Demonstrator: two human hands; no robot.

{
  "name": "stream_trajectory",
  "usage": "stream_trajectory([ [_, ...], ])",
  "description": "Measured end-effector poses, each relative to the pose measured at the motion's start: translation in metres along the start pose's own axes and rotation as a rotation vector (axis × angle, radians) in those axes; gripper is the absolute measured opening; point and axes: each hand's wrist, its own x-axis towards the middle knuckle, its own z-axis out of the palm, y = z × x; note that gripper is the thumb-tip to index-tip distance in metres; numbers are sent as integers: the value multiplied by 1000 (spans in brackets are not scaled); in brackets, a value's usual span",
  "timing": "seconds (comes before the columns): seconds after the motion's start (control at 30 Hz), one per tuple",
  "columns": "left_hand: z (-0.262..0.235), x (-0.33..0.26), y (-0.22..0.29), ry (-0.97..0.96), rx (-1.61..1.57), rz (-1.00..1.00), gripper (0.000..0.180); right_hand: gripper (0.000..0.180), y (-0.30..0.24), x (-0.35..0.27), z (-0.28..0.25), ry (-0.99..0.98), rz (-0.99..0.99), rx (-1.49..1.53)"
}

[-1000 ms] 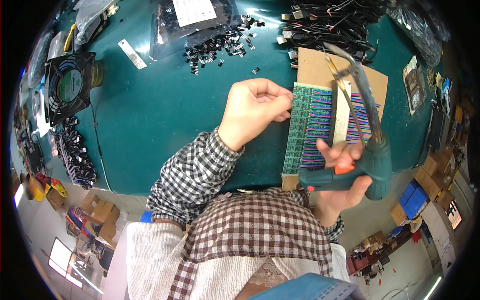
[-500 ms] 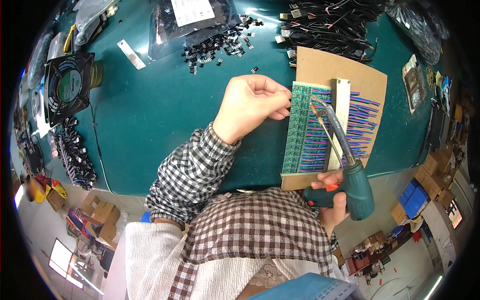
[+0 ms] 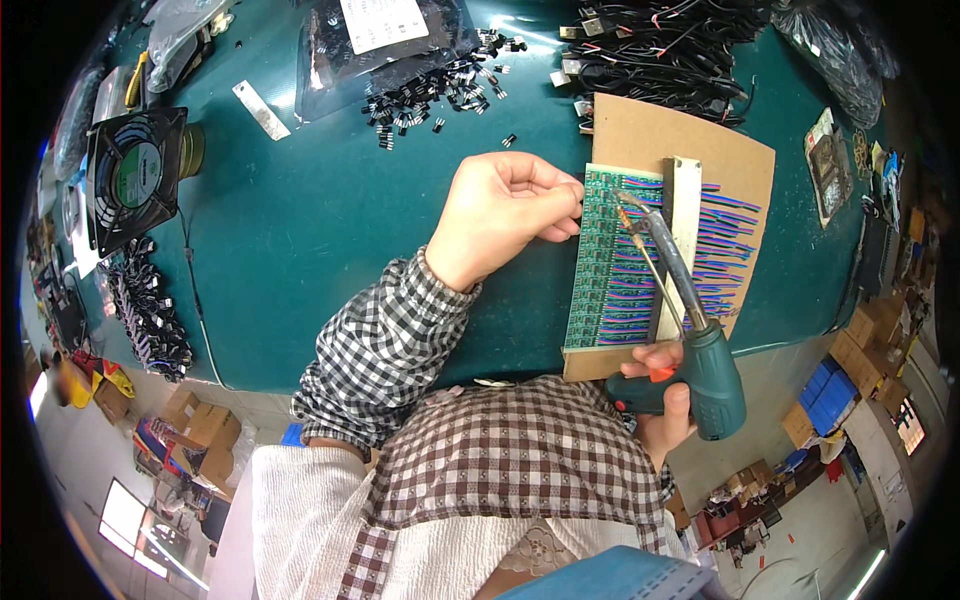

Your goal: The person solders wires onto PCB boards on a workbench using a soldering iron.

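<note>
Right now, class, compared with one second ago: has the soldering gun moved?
Yes: the soldering gun moved left and downward in view, judged against the cardboard.

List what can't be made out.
In the head view:
- Anything inside the left hand: hidden by its curled fingers.
- Thin blue-and-red wires' midsections: under the long off-white bar.
- Part of the right hand: behind the dark-green pistol-shaped soldering gun.
- Whether the gun's metal tip touches the green rectangular circuit board: too small.

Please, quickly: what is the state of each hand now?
Left hand: pinched closed beside green rectangular circuit-board panel; any held part cannot be told.
Right hand: closed, holding dark-green pistol-shaped soldering gun.
</note>
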Motion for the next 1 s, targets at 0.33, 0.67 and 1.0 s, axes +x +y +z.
stream_trajectory([
  [0.33, 0, 1, -1, 1, -2, 4, 17, 45, 2, -4, 5, 23, -40, -44],
  [0.67, 0, 0, -2, 5, 9, 7, 17, 42, 2, -6, 9, 43, -84, -43],
  [1.0, -1, 1, 0, -7, 26, 11, 17, 41, 3, -6, 10, 27, -76, -76],
])
